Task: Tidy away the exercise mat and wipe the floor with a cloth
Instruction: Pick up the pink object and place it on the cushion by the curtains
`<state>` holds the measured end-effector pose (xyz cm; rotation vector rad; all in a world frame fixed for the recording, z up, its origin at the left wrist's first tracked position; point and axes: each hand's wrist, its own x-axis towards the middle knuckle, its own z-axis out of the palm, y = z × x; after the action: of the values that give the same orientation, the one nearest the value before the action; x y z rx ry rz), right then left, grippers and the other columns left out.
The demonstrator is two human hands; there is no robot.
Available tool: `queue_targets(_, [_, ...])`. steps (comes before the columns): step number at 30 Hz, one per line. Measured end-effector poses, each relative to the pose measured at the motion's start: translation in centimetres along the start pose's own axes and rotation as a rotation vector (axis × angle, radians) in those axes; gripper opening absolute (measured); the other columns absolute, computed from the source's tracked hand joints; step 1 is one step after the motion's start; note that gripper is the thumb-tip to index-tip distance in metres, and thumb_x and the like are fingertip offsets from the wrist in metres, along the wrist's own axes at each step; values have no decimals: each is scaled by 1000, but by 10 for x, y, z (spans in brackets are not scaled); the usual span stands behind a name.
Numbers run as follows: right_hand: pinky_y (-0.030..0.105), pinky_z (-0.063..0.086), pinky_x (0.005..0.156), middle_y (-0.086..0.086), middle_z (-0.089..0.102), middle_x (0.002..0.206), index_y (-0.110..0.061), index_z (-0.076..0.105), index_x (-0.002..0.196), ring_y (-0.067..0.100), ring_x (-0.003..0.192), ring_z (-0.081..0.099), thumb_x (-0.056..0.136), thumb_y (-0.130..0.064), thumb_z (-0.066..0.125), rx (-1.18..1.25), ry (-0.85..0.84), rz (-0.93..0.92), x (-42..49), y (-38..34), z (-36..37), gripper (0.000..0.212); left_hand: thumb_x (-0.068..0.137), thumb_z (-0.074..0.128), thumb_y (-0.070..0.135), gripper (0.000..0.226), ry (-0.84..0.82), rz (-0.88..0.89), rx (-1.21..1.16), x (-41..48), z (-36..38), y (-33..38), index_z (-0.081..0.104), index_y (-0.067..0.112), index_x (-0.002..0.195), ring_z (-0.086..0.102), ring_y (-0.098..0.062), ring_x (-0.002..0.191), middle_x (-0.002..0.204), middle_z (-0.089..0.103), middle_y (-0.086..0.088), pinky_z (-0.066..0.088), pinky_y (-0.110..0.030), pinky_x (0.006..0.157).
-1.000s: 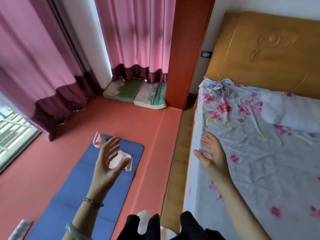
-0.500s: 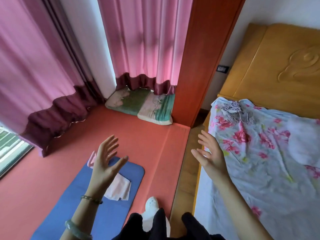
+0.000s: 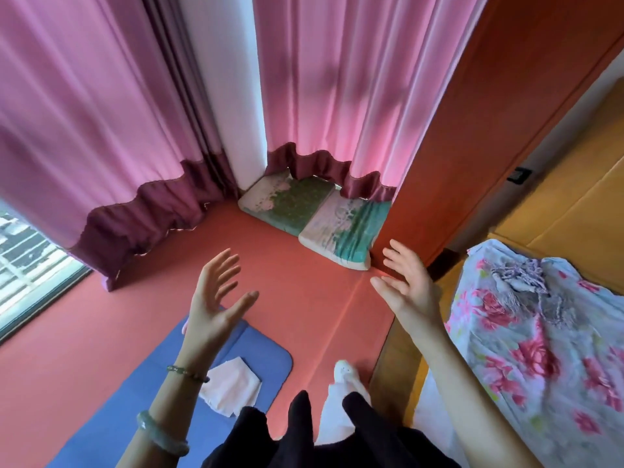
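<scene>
- My right hand (image 3: 408, 288) has come off the bed (image 3: 540, 349). Like my left hand (image 3: 216, 309), it hangs in the air, fingers spread, holding nothing.
- The exercise mat (image 3: 266, 349) lies flat, near left, with the cloth (image 3: 233, 386) on it, so I judge nothing tidied yet.
- The floor (image 3: 101, 332) is open to the left, and the bed edge crowds my right.

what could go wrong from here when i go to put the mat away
1. The cloth lies on the mat; rolling the mat as it is could trap the cloth inside. The left hand and right hand are both empty, so one could lift it off first.
2. The bed stands close beside the mat, so bending down there might mean a knock on its wooden edge.
3. The curtain hem reaches the floor and could get dragged into the wiping.
</scene>
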<state>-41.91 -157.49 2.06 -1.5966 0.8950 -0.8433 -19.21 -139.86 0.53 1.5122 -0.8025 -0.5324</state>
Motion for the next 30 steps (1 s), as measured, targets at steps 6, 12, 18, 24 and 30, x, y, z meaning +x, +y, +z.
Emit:
queue_targets(6, [18, 48, 90, -1, 55, 128, -28, 46, 129, 6, 119, 52, 70, -23, 68, 8, -216, -9, 121, 14, 25, 63, 67, 73, 39, 75, 205, -43, 25, 59, 6, -22, 42, 25, 134, 53, -10, 121, 132, 54, 5, 44, -28, 97])
queue_targets(12, [16, 47, 88, -7, 56, 123, -37, 48, 122, -3, 113, 53, 70, -20, 65, 15, -465, -38, 256, 20, 61, 57, 66, 73, 40, 69, 470, -92, 59, 126, 25, -39, 43, 38, 128, 53, -10, 120, 132, 54, 6, 43, -30, 96])
queue_targets(18, [19, 48, 89, -11, 55, 122, -25, 46, 129, 1, 114, 54, 70, -19, 65, 2, -725, -72, 356, 17, 97, 61, 65, 71, 39, 66, 745, -137, 64, 168, 56, -38, 44, 40, 125, 55, -5, 117, 130, 54, 4, 46, -14, 90])
queue_targets(24, [22, 48, 89, -7, 55, 125, -31, 46, 127, 5, 117, 53, 71, -21, 66, -14, -935, -65, 404, 22, 155, 61, 64, 72, 38, 68, 989, -183, 15, 181, 52, -46, 45, 35, 127, 54, -11, 120, 132, 54, 3, 48, -25, 95])
queue_targets(30, [23, 49, 89, -9, 55, 123, -33, 46, 127, 5, 116, 54, 70, -21, 67, -28, -1098, -95, 431, 23, 233, 61, 64, 71, 39, 70, 1134, -203, 41, 205, 25, -61, 44, 34, 128, 54, -9, 120, 132, 53, 3, 48, -24, 95])
